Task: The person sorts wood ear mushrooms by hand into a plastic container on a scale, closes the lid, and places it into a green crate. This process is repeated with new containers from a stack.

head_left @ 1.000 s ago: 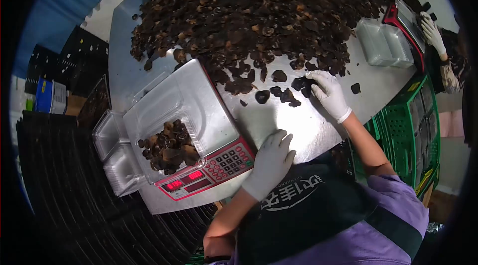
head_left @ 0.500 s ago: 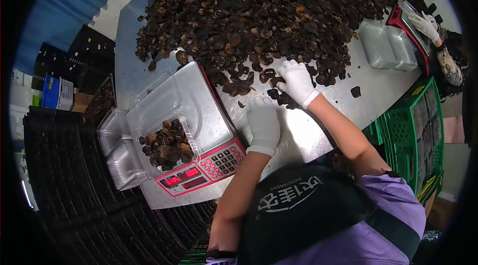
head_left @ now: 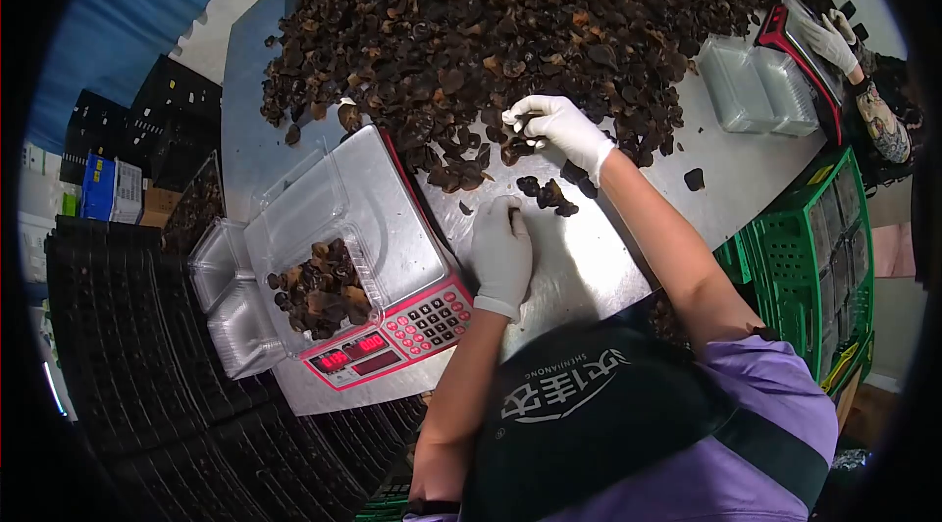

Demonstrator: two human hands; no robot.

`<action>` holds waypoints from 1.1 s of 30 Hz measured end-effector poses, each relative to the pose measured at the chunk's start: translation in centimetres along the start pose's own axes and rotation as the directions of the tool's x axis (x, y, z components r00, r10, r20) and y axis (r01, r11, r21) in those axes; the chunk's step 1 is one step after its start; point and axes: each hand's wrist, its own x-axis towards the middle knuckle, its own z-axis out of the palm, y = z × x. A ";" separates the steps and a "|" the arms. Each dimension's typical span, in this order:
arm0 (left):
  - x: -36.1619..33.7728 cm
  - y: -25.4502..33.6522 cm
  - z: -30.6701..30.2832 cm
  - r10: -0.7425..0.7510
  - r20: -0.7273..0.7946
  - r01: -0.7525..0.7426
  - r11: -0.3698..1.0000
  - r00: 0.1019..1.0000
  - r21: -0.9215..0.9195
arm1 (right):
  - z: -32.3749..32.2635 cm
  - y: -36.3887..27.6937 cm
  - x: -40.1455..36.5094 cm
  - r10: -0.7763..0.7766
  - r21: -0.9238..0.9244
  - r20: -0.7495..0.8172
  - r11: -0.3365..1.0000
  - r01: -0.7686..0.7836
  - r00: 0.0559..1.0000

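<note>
A large heap of dark dried fungus pieces [head_left: 471, 41] covers the back of the metal table. My right hand [head_left: 564, 130], in a white glove, reaches over the heap's front edge with its fingers curled; what they hold is too small to name. My left hand [head_left: 502, 252], also gloved, rests on the table beside the scale [head_left: 432, 316], fingers curled, contents hidden. Between the hands lie several loose dark pieces [head_left: 548, 195]. On the scale, an open clear plastic box [head_left: 368, 272] holds a small pile of brown pieces [head_left: 324, 291].
Empty clear boxes [head_left: 240, 326] stand left of the scale. At the right are more clear boxes [head_left: 751, 90], a second red scale [head_left: 775, 26], a co-worker's gloved hand [head_left: 832, 41] and green crates [head_left: 814, 267]. Stacked black trays [head_left: 128, 326] fill the lower left.
My right hand has moved up and left, off the loose dark pieces, which now show more fully. My left hand has shifted slightly left and down, its fingers more curled.
</note>
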 end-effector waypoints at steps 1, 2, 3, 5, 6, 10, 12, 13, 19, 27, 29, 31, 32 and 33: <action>0.2 0.1 -0.2 -0.002 0.002 0.002 1.000 1.000 0.001 | 0.2 0.7 0.3 -0.120 -0.455 -0.096 0.888 0.064 0.988; 0.6 0.4 -0.3 -0.012 0.028 0.011 0.999 1.000 0.043 | 0.2 1.3 0.6 -0.268 -0.814 -0.122 0.578 0.058 0.956; 1.2 0.7 -0.4 -0.023 0.052 0.019 0.996 0.998 0.084 | 0.7 1.0 0.4 -0.225 -0.874 -0.077 0.485 0.043 0.971; 2.3 1.0 0.8 0.065 0.009 -0.066 0.993 0.998 0.096 | 2.1 0.7 0.1 -0.142 -0.962 -0.063 0.273 -0.022 0.988; 2.6 1.0 1.6 0.156 -0.033 -0.151 0.982 0.987 0.111 | 2.3 1.4 0.3 -0.189 -0.986 -0.060 0.165 -0.029 0.980; 3.5 0.6 3.2 0.038 0.126 -0.078 0.940 0.991 0.331 | 1.3 1.3 0.9 -0.190 -0.990 -0.010 0.137 0.017 0.982; 3.2 0.8 2.6 0.042 0.142 -0.084 0.949 0.989 0.303 | -0.1 1.2 -0.1 -0.303 -0.971 -0.001 0.227 0.071 0.953; 3.0 1.0 2.2 0.021 0.097 -0.045 0.968 0.995 0.245 | -0.6 0.2 -1.2 -0.357 -0.923 -0.012 0.364 0.127 0.934; 1.9 2.0 0.6 -0.005 0.168 0.020 0.996 0.986 -0.089 | -5.8 -3.0 -8.5 -0.052 0.028 -0.243 0.998 0.060 0.969; 0.9 3.8 3.1 0.072 0.185 -0.112 0.971 0.980 0.212 | -5.6 0.2 -11.0 0.006 -0.211 -0.214 0.976 -0.053 0.977; 0.9 3.8 3.4 0.063 0.198 -0.095 0.984 0.978 0.153 | -6.1 0.9 -11.2 -0.131 -0.528 -0.258 0.849 -0.026 0.957; 0.9 3.3 3.8 0.080 0.181 -0.109 0.982 0.980 0.154 | -5.4 -0.1 -11.4 -0.253 -0.757 -0.302 0.649 -0.070 0.919; 1.0 3.0 4.0 0.097 0.166 -0.123 0.980 0.981 0.156 | -5.3 -0.9 -11.6 -0.257 -0.760 -0.299 0.646 -0.067 0.919; 1.1 2.7 4.1 0.099 0.163 -0.124 0.980 0.982 0.154 | -5.3 -1.5 -11.8 -0.201 -0.778 -0.289 0.619 -0.107 0.936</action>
